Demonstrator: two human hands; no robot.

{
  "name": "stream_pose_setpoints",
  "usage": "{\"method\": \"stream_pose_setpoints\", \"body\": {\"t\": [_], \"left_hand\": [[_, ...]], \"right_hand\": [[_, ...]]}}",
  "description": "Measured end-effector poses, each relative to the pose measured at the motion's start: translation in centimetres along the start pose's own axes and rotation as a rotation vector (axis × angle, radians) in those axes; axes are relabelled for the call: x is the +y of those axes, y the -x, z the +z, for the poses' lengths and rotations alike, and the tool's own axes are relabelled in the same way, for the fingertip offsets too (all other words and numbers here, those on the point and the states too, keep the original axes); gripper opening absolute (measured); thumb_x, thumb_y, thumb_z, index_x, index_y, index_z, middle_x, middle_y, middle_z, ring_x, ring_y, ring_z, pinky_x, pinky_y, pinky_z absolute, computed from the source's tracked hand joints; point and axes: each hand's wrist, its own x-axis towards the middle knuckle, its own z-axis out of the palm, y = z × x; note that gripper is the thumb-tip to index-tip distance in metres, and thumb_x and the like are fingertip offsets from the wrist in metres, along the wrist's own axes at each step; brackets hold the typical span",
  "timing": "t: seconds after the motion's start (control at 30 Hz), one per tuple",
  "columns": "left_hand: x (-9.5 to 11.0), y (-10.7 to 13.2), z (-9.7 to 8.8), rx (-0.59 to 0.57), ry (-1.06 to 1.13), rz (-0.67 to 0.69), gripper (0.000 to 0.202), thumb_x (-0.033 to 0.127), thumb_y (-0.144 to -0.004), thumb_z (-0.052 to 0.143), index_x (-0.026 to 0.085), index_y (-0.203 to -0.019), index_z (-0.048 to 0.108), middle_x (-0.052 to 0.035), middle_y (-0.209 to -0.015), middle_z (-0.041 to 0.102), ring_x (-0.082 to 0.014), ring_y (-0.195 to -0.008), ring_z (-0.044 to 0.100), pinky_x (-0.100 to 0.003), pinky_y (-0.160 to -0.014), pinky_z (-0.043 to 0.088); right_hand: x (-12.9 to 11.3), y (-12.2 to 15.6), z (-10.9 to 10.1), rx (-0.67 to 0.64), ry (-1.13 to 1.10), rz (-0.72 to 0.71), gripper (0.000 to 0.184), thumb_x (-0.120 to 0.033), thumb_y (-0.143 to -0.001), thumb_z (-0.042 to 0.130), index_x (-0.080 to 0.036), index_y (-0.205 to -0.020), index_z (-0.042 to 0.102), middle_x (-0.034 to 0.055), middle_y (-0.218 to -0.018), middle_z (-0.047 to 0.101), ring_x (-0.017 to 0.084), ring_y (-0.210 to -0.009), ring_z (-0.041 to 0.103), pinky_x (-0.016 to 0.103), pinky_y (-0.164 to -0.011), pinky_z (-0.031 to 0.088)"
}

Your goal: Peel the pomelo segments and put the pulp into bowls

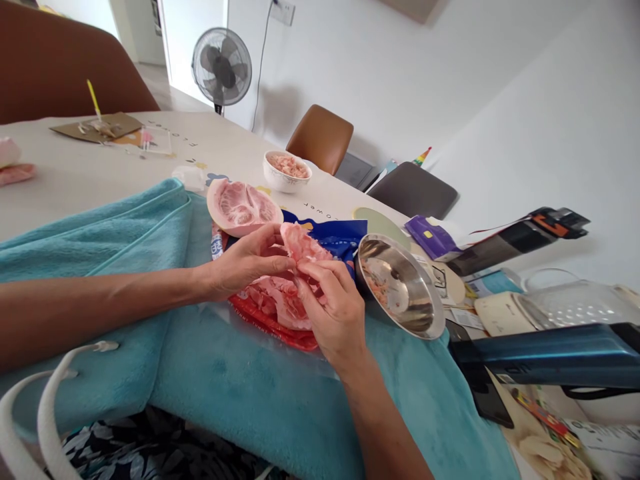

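Between my hands is a pink pomelo segment (303, 245), its pulp showing. My left hand (253, 260) closes on its left side with thumb and fingers. From the right, my right hand (333, 303) pinches its lower edge. Beneath them lies a red bag (260, 328) bearing pieces of peel and membrane (280, 300). Just behind my left hand rests a hollowed pomelo rind half (245, 205). A steel bowl (400, 287) with bits of pulp inside leans tilted to the right of my right hand.
A white bowl (287, 175) of loose pulp stands farther back on the table. Teal cloth (225, 380) covers the near side. At right are a blue bottle (555, 357), a dark bottle (505, 243), a phone (483, 393) and a purple packet (431, 237).
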Motion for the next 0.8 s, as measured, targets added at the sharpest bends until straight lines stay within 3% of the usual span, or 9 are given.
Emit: {"method": "stream_pose_setpoints", "body": {"t": [0.17,0.4,0.6,0.8], "left_hand": [[-0.07,0.09,0.04,0.021,-0.038,-0.007,0.028,0.014,-0.079,0.072,0.015,-0.102,0.057,-0.0059,-0.103,0.068,-0.0187,-0.097,0.066,-0.030,-0.080,0.055],[-0.28,0.06,-0.03,0.019,-0.093,0.010,0.041,0.015,-0.076,0.073,0.018,-0.113,0.055,-0.0041,-0.103,0.066,-0.0178,-0.098,0.064,-0.030,-0.081,0.054],[0.10,0.17,0.45,0.075,-0.137,-0.011,0.034,0.017,-0.073,0.076,0.016,-0.101,0.057,-0.0020,-0.098,0.064,-0.0158,-0.092,0.063,-0.029,-0.078,0.053],[0.31,0.16,0.35,0.090,-0.098,-0.052,0.027,0.014,-0.076,0.070,0.016,-0.099,0.056,-0.0028,-0.092,0.067,-0.0174,-0.088,0.066,-0.031,-0.076,0.054]], "right_hand": [[-0.31,-0.09,0.09,-0.017,0.021,0.027,0.017,-0.015,-0.091,0.055,-0.024,-0.096,0.068,0.0051,-0.097,0.069,0.018,-0.092,0.067,0.032,-0.079,0.057],[-0.30,-0.10,0.14,-0.067,0.015,0.095,0.013,-0.013,-0.088,0.056,-0.023,-0.087,0.064,0.0030,-0.089,0.067,0.015,-0.080,0.064,0.028,-0.068,0.053],[-0.37,-0.26,0.66,-0.059,-0.010,0.061,0.016,-0.012,-0.088,0.053,-0.021,-0.077,0.060,0.0008,-0.077,0.065,0.014,-0.072,0.062,0.027,-0.066,0.049],[-0.27,-0.37,0.88,-0.027,0.025,0.002,0.013,-0.014,-0.089,0.050,-0.021,-0.080,0.056,0.0021,-0.079,0.065,0.015,-0.074,0.062,0.027,-0.067,0.050]]}}
